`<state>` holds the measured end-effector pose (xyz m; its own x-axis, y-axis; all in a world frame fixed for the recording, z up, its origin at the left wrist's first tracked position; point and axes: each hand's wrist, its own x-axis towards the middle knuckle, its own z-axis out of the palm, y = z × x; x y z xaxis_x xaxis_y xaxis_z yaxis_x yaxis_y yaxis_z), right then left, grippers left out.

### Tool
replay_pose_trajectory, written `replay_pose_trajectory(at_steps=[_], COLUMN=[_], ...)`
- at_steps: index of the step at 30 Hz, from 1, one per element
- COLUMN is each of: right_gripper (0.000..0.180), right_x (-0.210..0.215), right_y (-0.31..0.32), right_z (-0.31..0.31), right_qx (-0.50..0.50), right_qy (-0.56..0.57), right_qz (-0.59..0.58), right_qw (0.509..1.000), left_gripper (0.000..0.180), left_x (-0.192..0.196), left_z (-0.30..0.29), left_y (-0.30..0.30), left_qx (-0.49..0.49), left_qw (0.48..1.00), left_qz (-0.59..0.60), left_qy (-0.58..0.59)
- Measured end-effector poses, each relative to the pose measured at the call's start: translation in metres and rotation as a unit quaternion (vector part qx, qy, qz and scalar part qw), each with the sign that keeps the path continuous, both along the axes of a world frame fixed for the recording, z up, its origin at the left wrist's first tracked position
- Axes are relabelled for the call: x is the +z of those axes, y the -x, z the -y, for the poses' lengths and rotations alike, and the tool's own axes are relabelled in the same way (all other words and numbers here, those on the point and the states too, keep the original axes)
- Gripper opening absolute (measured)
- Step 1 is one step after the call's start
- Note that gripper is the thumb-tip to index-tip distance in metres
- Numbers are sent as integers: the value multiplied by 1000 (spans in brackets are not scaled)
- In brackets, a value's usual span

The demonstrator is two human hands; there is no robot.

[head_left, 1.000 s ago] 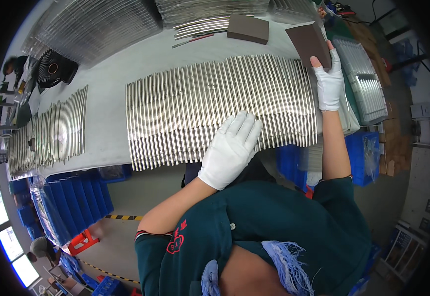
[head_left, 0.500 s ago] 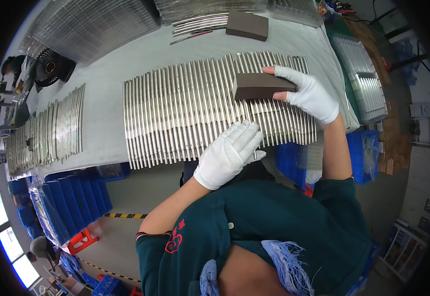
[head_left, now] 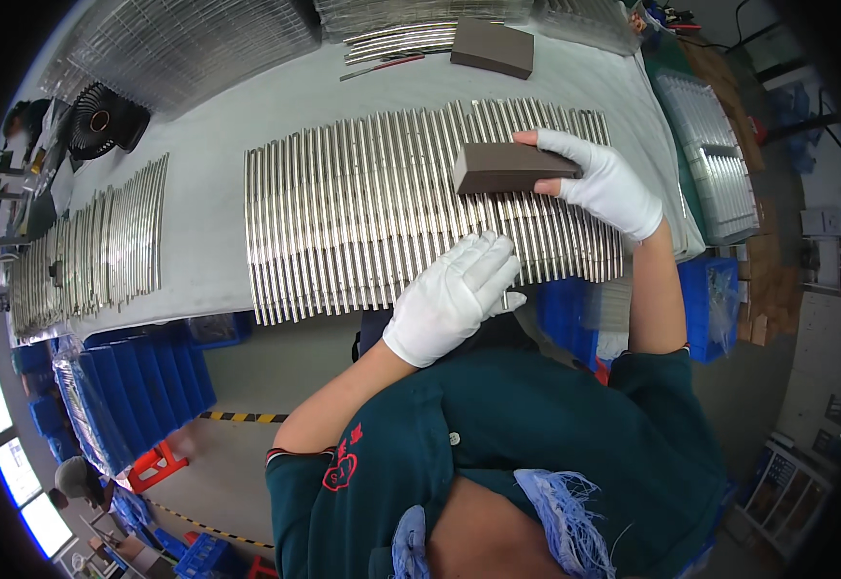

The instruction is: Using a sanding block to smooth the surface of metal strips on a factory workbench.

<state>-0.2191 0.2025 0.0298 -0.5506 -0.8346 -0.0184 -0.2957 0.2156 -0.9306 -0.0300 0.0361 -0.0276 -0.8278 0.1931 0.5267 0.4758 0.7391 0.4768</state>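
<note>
A wide row of slim silvery metal rods (head_left: 333, 212) lies side by side on the pale cloth of the table, their ends toward me. My left hand (head_left: 454, 294), in a white glove, rests flat across the near ends of the rods with its fingers stretched out. Its thumb is at the near edge, beside one rod end. My right hand (head_left: 599, 183), in a white glove with bare thumb and fingertips, grips a dark brown rectangular block (head_left: 512, 168) from its right end. The block lies across the upper part of the rods, right of the middle.
A second group of rods (head_left: 102, 251) lies at the left. At the back are another brown block (head_left: 493, 48), a few loose rods (head_left: 401, 41) and clear plastic trays (head_left: 189, 58). A black fan (head_left: 102, 121) stands far left. Blue bins (head_left: 710, 304) sit below the table's edge.
The brown block in my right hand has slid slightly left over the rods. My left hand stays on them. The whole view has shifted a little.
</note>
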Motion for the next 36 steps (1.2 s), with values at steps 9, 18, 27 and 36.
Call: replay_pose_trajectory(at_steps=[9,18,27,36], right_gripper=[55,53,53,56], right_x=[15,13,12,15], right_y=[-15,-18,-16,-2], right_z=[-8,-21,-21,-51], right_qx=[9,-42,-44,-68], right_qy=[-36,-22,-23,-54], right_qz=[25,25,60,108], right_qw=[999,999,997,990], left_gripper=[51,51,51,49], left_x=[-2,-4,-4,-1], left_z=[-1,-2,0,1], left_y=[1,0,0,0], left_qx=[-6,1,-7,1], left_qw=[1000,1000,1000,1000], left_qz=[-8,-8,4,0], left_qy=[6,5,5,5])
